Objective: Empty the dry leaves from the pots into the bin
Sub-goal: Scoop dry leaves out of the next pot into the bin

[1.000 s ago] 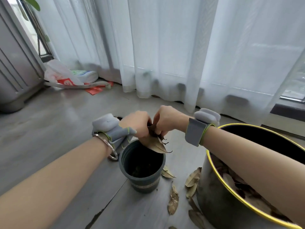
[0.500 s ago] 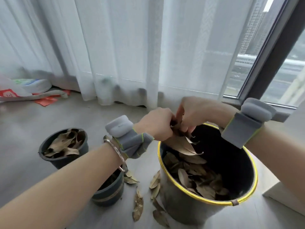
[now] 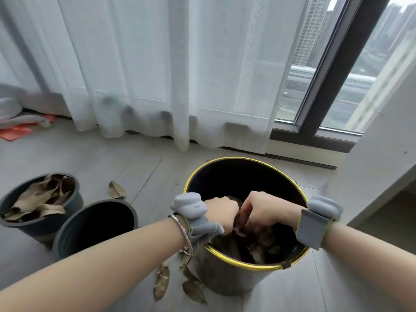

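A dark bin with a yellow rim [image 3: 245, 159] stands on the floor in front of me, with brown dry leaves piled inside. Both hands reach down inside it. My left hand [image 3: 221, 213] and my right hand [image 3: 263, 210] are curled together around a bunch of dry leaves [image 3: 240, 224] just below the rim. To the left stands a dark pot [image 3: 74, 230] whose inside looks dark and bare. Further left, a second dark pot [image 3: 75, 200] holds several dry leaves [image 3: 38, 199].
Loose dry leaves lie on the grey floor: one [image 3: 116, 190] behind the pots, others [image 3: 162, 282] at the bin's foot. White curtains [image 3: 157, 75] hang behind. A white wall corner [image 3: 380, 165] stands close on the right. Red paper [image 3: 15, 132] lies far left.
Both hands have carried the bunch of leaves from above the near pot over to the bin and lowered it inside. My view has swung right and down.
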The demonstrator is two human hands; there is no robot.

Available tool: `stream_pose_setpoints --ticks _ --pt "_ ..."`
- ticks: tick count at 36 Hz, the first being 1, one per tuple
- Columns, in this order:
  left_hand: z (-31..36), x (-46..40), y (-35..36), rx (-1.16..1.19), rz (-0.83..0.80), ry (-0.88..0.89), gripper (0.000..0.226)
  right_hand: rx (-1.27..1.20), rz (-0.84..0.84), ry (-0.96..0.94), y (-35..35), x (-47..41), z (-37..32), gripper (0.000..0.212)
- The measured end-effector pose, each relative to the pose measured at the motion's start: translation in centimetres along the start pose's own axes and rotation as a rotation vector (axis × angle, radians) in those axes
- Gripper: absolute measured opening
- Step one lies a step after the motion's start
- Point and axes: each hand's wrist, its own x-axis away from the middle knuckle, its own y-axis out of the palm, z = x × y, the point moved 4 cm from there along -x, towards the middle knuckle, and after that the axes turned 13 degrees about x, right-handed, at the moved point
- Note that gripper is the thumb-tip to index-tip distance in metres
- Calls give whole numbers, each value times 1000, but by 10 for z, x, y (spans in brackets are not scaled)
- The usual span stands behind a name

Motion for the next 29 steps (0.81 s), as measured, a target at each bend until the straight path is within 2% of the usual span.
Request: stream_pose_setpoints --ticks 5,11,16,22,26,29 --pt "-7 -3 2 11 -124 3 26 -37 -69 18 8 -6 6 21" --pt "-17 -4 -2 12 -230 24 48 -37 -169 -22 13 -6 5 37" --pt "-25 7 -32 192 -102 159 42 -111 -152 -45 -1 -12 6 33" --pt "-62 37 -74 782 147 222 14 -317 48 -113 -38 -22 -16 10" --pt "-118 52 -91 949 341 59 13 -512 197 -273 -64 -21 -63 15" --pt "-174 68 -83 987 358 -176 10 -488 182 -399 -70 -19 -113 19"
